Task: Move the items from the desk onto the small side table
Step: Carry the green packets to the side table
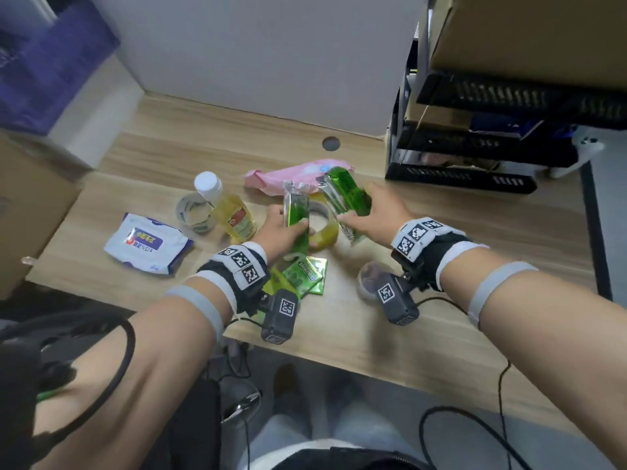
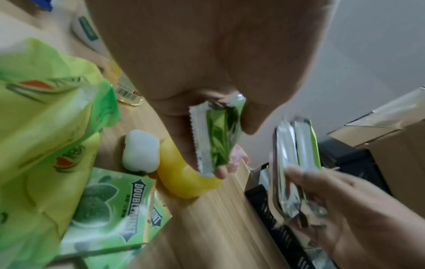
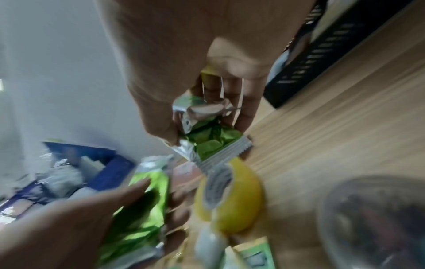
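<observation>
Over the middle of the wooden desk [image 1: 441,232] we are lifting two green foil packets, one in each hand. Our left hand [image 1: 276,228] is gripping one green packet [image 1: 296,212] upright, thumb on one face and fingers curled round the other; from the left wrist view its crimped silver edge is sticking out past the fingertips [image 2: 220,172]. Our right hand [image 1: 375,213] is pinching the other green packet [image 1: 346,193], which is tilting away toward the back of the desk, its fingers curled along the foil. Both packets are hanging just above a yellowish tape roll [image 1: 322,222] lying on the desk between the hands. Behind them a pink pouch [image 1: 285,176] is lying flat. To the left a bottle of yellow drink [image 1: 234,212] is standing beside a clear tape roll [image 1: 193,212], with a white and blue wipes pack [image 1: 147,244] lying nearer the edge. Under our left wrist a green gum pack [image 1: 305,274] is resting on the desk, and a small clear round tub [image 1: 371,278] is sitting under our right wrist.
</observation>
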Tool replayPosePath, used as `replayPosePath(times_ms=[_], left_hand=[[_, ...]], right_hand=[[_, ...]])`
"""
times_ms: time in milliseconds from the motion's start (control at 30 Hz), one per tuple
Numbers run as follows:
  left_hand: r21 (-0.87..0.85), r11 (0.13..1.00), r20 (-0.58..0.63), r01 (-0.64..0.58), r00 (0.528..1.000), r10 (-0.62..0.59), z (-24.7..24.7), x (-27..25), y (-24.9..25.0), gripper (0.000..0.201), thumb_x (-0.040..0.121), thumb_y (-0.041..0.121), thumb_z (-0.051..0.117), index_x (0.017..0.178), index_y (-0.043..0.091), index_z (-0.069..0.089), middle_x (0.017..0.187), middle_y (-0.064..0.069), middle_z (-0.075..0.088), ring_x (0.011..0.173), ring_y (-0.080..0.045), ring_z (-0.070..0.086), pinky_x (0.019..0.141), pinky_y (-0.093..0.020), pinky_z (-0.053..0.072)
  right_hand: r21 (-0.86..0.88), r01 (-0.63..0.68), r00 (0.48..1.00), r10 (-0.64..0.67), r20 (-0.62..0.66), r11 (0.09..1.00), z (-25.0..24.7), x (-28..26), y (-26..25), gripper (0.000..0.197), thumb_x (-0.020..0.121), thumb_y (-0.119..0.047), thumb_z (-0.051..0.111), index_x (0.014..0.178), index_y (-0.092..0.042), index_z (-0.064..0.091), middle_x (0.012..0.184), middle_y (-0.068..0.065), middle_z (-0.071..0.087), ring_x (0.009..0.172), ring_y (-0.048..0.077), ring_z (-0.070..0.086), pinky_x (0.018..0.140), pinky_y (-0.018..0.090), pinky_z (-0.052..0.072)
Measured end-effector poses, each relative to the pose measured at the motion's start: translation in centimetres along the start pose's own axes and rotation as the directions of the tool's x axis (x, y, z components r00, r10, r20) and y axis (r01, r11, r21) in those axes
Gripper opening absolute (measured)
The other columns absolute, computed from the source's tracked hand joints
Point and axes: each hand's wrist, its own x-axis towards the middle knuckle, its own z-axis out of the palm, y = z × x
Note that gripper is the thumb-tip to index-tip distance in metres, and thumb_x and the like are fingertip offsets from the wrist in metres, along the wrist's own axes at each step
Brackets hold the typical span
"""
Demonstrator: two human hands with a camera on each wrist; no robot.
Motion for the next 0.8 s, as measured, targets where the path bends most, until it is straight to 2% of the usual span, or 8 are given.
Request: replayPosePath(times_ms=[67,167,300,400,467,567,667,800], left_hand=[[-0.182,0.983,0.087,0.014,0.996,0.002,0.0,-1.2,1.0,0.057,0.092,0.043,0.059,0.135,0.012,0.037,0.119,-0.024,0.067,0.093,-0.037,0.072,0.077,-0.050,0.059],[-0.299,0.952,0.254,0.058,0.967,0.020,-0.2,-2.9,1.9,0.066,0.090,0.066,0.046,0.140,0.022,0.049,0.128,-0.011,0.068,0.109,-0.031,0.070,0.088,-0.050,0.058],[-0.259,0.966,0.166,-0.015,0.984,0.059,-0.9,-3.0,0.5,0.070,0.083,0.042,0.075,0.136,0.009,0.044,0.116,-0.017,0.070,0.088,-0.023,0.074,0.068,-0.039,0.060],[-0.267,0.962,0.059,-0.065,0.995,0.084,-2.2,-2.4,-0.8,0.059,0.080,0.029,0.076,0.127,0.002,0.054,0.113,-0.022,0.071,0.093,-0.033,0.072,0.067,-0.039,0.060],[-0.255,0.965,-0.018,-0.061,0.998,0.058,-3.6,-2.1,-1.4,0.061,0.074,0.030,0.077,0.125,0.005,0.054,0.112,-0.019,0.072,0.094,-0.033,0.073,0.078,-0.046,0.061],[-0.157,0.988,-0.043,-0.009,0.999,0.002,-5.7,-1.5,-2.8,0.073,0.063,0.041,0.081,0.125,0.014,0.055,0.107,-0.011,0.074,0.096,-0.030,0.074,0.085,-0.048,0.059],[-0.112,0.994,0.028,0.003,1.000,0.000,-6.7,-1.7,-3.5,0.060,0.065,0.040,0.078,0.117,0.016,0.061,0.102,-0.008,0.076,0.095,-0.030,0.073,0.087,-0.049,0.058],[-0.076,0.997,0.061,-0.009,0.998,0.014,-6.7,-1.7,-3.8,0.046,0.063,0.039,0.078,0.104,0.024,0.064,0.102,-0.009,0.076,0.099,-0.034,0.072,0.092,-0.055,0.056]], right_hand=[[-0.019,0.056,0.998,-0.055,0.043,0.998,1.1,-1.1,-2.8,0.045,0.074,-0.039,0.075,0.112,-0.019,0.060,0.098,0.002,0.069,0.087,0.020,0.063,0.072,0.028,0.046],[-0.033,0.049,0.998,-0.048,0.035,0.998,3.2,-2.3,-5.5,0.045,0.076,-0.037,0.075,0.113,-0.016,0.060,0.099,0.003,0.068,0.084,0.019,0.060,0.072,0.027,0.044],[0.040,0.084,0.996,-0.084,0.002,0.996,5.7,-3.4,-7.4,0.046,0.067,-0.026,0.078,0.109,-0.016,0.063,0.103,0.004,0.068,0.094,0.022,0.064,0.077,0.029,0.051],[0.037,0.175,0.979,-0.178,0.104,0.984,6.2,-3.9,-7.0,0.068,0.063,-0.046,0.085,0.119,-0.018,0.059,0.114,0.001,0.064,0.100,0.016,0.059,0.081,0.026,0.046],[0.039,0.097,0.978,-0.103,0.182,0.994,6.6,-4.2,-5.9,0.082,0.064,-0.055,0.083,0.130,-0.016,0.053,0.117,0.000,0.060,0.099,0.015,0.059,0.083,0.027,0.048],[-0.139,-0.088,0.965,0.119,0.232,0.986,8.3,-3.8,-3.0,0.074,0.075,-0.048,0.076,0.134,-0.014,0.047,0.127,0.009,0.053,0.101,0.025,0.061,0.087,0.031,0.048],[-0.368,-0.188,0.930,0.286,0.233,0.911,10.4,-3.3,-1.8,0.072,0.079,-0.052,0.069,0.134,-0.013,0.041,0.132,0.015,0.040,0.103,0.036,0.061,0.091,0.041,0.051],[-0.435,-0.219,0.907,0.347,0.240,0.874,12.8,-2.8,-2.0,0.095,0.069,-0.060,0.076,0.137,-0.009,0.032,0.136,0.016,0.031,0.105,0.039,0.059,0.088,0.044,0.052]])
